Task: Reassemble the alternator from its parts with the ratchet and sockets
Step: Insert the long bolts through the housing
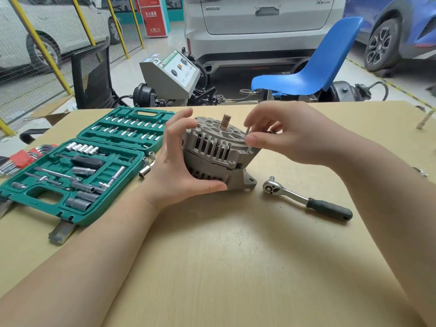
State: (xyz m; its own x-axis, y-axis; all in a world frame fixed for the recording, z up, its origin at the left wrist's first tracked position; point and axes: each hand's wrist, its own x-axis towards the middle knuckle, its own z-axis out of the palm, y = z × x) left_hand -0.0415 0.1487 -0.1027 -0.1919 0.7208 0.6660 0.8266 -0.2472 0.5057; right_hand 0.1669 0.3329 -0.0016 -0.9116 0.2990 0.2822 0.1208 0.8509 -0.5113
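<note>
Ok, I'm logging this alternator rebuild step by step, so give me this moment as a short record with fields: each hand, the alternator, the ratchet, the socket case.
left hand: grips the alternator's side, steadying it
right hand: pinches a long bolt standing in the housing's rim
alternator: on the table, shaft end up
ratchet: lying on the table right of the alternator, untouched
socket case: open, left of the alternator; loose sockets beside it

Bright even daylight, soft shadows under forearms; sharp centre, wide-angle edge bending.
</note>
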